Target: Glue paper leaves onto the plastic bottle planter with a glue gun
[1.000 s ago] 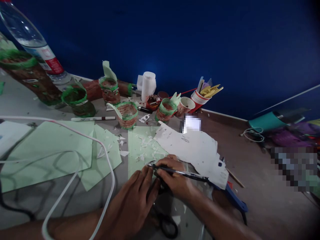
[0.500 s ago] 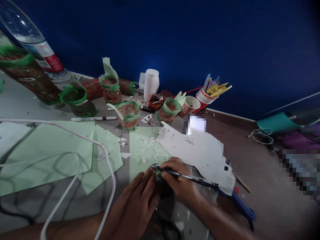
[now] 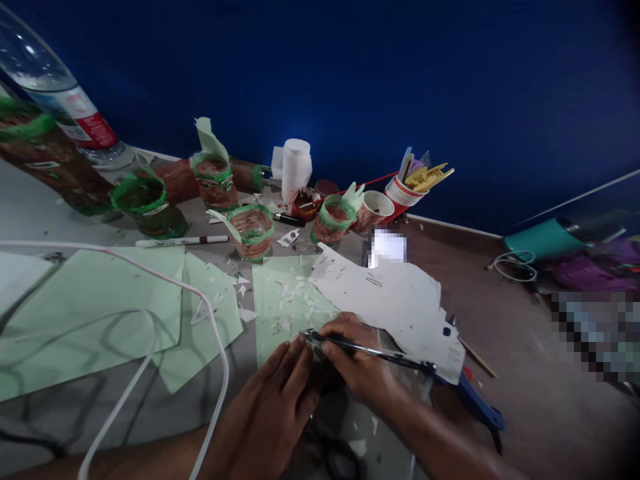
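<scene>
My right hand (image 3: pixel 363 367) is closed around a slim pen (image 3: pixel 393 358). The pen lies slanted, one end by my left fingertips and the other reaching over my right wrist. With its fingers stretched out and close together, my left hand (image 3: pixel 267 407) lies flat at the near edge of a light green sheet (image 3: pixel 266 333). What is under the fingertips is hidden. Small white paper scraps (image 3: pixel 305 300) are scattered over the sheet. To the right, a cut white paper (image 3: pixel 395 300) with small drawn ovals runs behind my right hand. Dark scissor handles (image 3: pixel 340 460) show faintly below my hands.
Painted brown-and-green cups (image 3: pixel 253 233) stand behind, beside a marker (image 3: pixel 183 241) and a white bottle (image 3: pixel 296 170). A cup of plastic tools (image 3: pixel 403 193) is at the back right. A white cable (image 3: pixel 223 360) loops over my left forearm. More green sheets (image 3: pixel 100 293) lie left.
The view has shifted slightly, so the background things sit a little further left. Both hands and the pen keep nearly the same pose.
</scene>
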Available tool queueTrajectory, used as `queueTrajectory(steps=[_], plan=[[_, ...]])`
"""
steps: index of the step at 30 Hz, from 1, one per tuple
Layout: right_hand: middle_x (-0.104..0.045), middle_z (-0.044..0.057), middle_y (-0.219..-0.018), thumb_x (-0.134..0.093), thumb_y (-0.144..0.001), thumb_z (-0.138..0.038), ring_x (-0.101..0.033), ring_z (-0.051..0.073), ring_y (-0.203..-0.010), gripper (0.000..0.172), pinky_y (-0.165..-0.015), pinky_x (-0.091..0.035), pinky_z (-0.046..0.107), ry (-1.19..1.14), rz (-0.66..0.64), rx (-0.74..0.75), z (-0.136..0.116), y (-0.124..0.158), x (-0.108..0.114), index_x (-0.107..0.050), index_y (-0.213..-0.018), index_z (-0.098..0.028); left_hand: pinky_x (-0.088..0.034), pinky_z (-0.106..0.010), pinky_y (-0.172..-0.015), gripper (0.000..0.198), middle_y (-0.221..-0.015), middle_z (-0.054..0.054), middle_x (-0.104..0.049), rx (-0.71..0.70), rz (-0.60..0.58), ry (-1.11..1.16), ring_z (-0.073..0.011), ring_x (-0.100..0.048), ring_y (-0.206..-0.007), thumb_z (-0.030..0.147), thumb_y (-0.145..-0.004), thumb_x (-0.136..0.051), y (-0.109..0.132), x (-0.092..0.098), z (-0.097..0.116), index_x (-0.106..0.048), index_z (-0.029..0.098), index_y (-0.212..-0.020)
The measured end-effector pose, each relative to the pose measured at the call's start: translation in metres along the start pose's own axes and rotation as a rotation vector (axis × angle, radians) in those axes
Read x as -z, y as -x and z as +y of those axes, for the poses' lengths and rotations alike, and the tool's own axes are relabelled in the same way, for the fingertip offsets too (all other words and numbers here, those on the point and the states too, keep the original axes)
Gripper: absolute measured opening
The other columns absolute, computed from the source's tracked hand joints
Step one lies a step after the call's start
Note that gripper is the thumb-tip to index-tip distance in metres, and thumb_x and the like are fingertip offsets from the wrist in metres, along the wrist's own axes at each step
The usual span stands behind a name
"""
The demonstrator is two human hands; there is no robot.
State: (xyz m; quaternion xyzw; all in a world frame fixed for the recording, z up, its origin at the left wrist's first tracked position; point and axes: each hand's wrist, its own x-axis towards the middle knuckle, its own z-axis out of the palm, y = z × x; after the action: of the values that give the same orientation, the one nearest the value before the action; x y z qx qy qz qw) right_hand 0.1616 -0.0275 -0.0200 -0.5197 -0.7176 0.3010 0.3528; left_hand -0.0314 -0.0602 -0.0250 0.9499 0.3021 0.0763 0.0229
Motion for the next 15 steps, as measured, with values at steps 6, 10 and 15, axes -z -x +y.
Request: queueTrajectory(steps=[6,10,15], plan=[[-0.067,0.001,-0.076,-0.055,-0.081,-0.017,-0.059,0.018,-0.076,0.013,-0.073,-0.050,0.032,0.001,-0.017,0.001,0.0003,-0.0001,0.0005,-0.064,-0.085,-0.025,-0.021,-0.042,-0.111,0.048,-0.141,-0.014,-0.053,0.008,-0.014,-0.019,-0.0294,-0.043,-0.133,0.034,-0.089,-0.052,0.0010,-0.0031,0.0015,-0.055,0.019,-0.134],[-0.067,0.001,-0.077,-0.056,-0.082,-0.018,-0.059,0.018,-0.077,0.012,-0.074,-0.050,0.032,0.001,-0.011,-0.011,0.0011,-0.0002,-0.0012,-0.064,-0.086,-0.025,-0.019,-0.043,-0.111,0.048,-0.140,-0.014,-0.054,0.005,0.019,-0.030,-0.0293,-0.047,-0.131,0.036,-0.089,-0.053,0.0021,-0.0060,0.0028,-0.056,0.019,-0.134],[-0.067,0.001,-0.078,-0.056,-0.082,-0.018,-0.059,0.019,-0.077,0.012,-0.074,-0.050,0.032,-0.005,-0.021,-0.043,0.0017,-0.0002,-0.0010,-0.064,-0.086,-0.025,-0.021,-0.043,-0.110,0.050,-0.138,-0.014,-0.056,0.011,0.027,-0.026,-0.0297,-0.047,-0.130,0.040,-0.088,-0.054,0.0028,-0.0043,0.0036,-0.057,0.018,-0.133]])
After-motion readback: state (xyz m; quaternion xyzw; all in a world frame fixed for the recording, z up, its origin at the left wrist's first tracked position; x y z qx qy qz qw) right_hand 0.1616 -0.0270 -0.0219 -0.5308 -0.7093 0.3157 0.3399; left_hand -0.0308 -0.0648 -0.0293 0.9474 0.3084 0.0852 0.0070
